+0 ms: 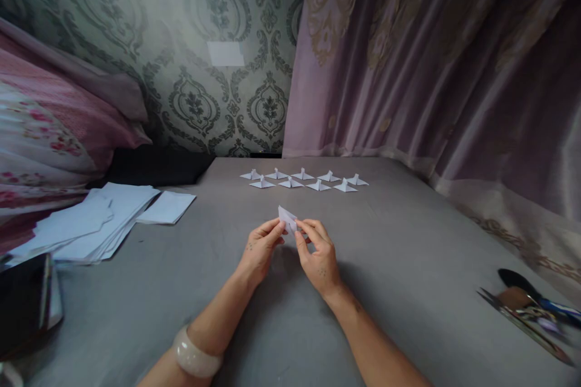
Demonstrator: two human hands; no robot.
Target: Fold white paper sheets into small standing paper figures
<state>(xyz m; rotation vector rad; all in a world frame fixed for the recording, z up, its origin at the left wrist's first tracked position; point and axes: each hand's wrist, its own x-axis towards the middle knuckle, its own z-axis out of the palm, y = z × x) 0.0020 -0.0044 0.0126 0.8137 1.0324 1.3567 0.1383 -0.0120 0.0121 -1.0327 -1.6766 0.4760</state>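
Head view: fingers of left hand [259, 249] and right hand [318, 257] pinched on folded paper [287, 217].

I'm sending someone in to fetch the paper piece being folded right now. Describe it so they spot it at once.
Start at the grey table and find the two rows of finished white paper figures near its far edge. Nearer the person, the left hand and right hand meet above the table, pinching a small white folded paper. Unlike the figures, it is held in the fingers, off the surface.
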